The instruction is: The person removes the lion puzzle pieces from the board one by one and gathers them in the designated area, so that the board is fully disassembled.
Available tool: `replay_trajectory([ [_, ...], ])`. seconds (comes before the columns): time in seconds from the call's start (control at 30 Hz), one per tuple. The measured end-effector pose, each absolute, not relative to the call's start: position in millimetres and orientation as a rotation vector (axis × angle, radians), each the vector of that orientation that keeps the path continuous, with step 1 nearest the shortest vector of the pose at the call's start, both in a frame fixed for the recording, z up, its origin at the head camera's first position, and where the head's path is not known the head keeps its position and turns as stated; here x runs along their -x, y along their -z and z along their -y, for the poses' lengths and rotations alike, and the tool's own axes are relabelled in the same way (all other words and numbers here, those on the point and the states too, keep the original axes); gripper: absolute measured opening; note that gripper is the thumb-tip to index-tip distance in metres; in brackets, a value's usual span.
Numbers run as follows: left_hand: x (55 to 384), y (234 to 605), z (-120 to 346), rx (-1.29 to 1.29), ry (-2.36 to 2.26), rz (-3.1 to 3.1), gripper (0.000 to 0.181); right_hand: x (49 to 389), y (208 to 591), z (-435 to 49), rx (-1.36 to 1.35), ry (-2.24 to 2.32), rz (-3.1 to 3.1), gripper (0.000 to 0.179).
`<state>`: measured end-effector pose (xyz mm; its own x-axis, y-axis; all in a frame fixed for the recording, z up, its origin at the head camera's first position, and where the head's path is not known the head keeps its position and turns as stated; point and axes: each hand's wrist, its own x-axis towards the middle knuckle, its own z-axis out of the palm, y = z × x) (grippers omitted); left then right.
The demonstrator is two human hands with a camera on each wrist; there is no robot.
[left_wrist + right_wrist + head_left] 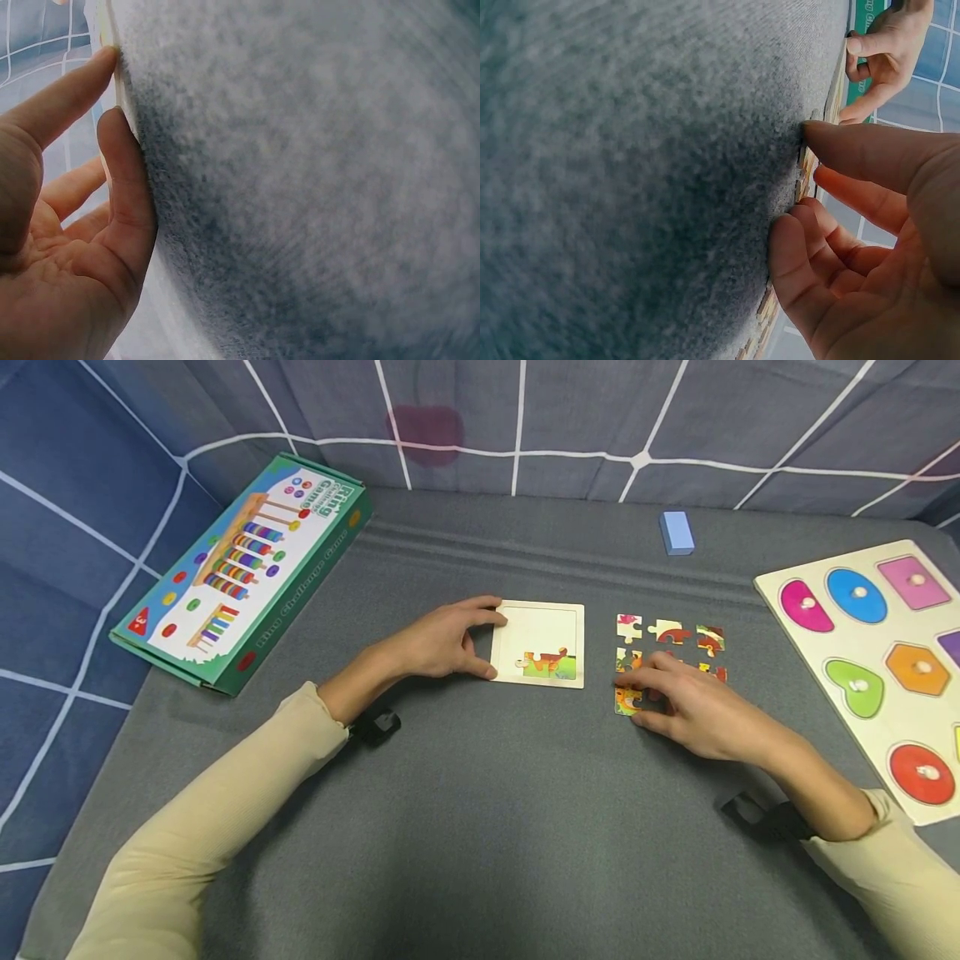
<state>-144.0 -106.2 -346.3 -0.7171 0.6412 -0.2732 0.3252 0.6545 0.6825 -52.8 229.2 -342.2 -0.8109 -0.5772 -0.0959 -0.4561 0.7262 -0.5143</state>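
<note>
A square wooden puzzle tray lies at mid-table, with joined jigsaw pieces showing an orange animal on green in its lower right corner. My left hand rests against the tray's left side, fingertips at the upper corner and thumb near the lower one. To the right of the tray, loose jigsaw pieces lie in rough rows. My right hand pinches the lower left puzzle piece, orange and yellow, between thumb and index finger. The hand covers part of the pieces behind it.
A green Ring Challenge Game box lies at the back left. Near the back curtain stands a small blue block. On the right is a knobbed shape board, close to my right forearm. Grey cloth covers the table.
</note>
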Motion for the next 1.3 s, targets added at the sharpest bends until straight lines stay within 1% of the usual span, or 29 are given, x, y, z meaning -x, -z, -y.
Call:
replay_trajectory([
  [0.3, 144, 345, 106, -0.751, -0.835, -2.381, 0.072, 54, 341, -229, 0.805, 0.702, -2.667, 0.035],
  [0.63, 143, 346, 107, -0.764, -0.869, -2.396, 0.063, 54, 340, -229, 0.788, 0.729, -2.645, 0.034],
  [1.07, 144, 346, 108, -0.753, -0.858, -2.377, 0.064, 57, 333, -231, 0.834, 0.740, -2.618, 0.039],
  [1.3, 143, 342, 108, -0.743, -0.834, -2.366, 0.065, 58, 331, -223, 0.869, 0.750, -2.657, 0.033],
])
